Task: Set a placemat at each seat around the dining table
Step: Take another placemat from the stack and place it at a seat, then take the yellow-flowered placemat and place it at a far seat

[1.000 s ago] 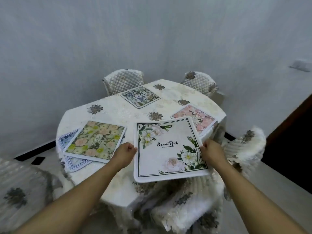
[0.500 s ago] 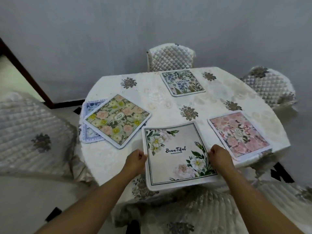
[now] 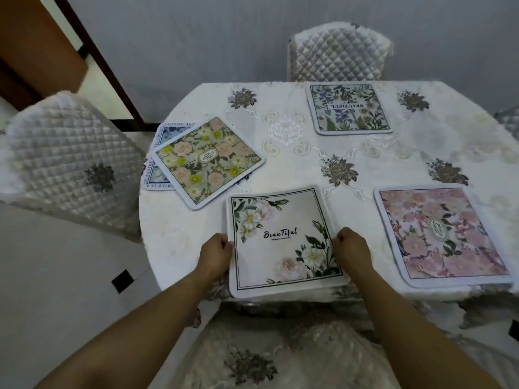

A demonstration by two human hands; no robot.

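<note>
A white placemat [image 3: 280, 240] printed "Beautiful" with white flowers lies at the table's near edge, its front overhanging. My left hand [image 3: 214, 255] grips its left side and my right hand [image 3: 352, 252] grips its right side. A pink floral placemat [image 3: 441, 234] lies to the right. A blue-green floral placemat [image 3: 348, 108] lies at the far side before a chair. At the left a yellow-pink floral placemat [image 3: 207, 161] rests on top of a blue placemat [image 3: 161, 153].
The round table [image 3: 289, 153] wears a white embroidered cloth. Quilted chairs stand at the left [image 3: 67, 169], at the far side [image 3: 339, 51] and right below me [image 3: 269, 352]. A brown door frame [image 3: 92, 51] stands at the back left; a grey wall runs behind.
My view has swung around the table to the left. The white placemat, still held by both hands, now rests lower on the table at the near edge.
</note>
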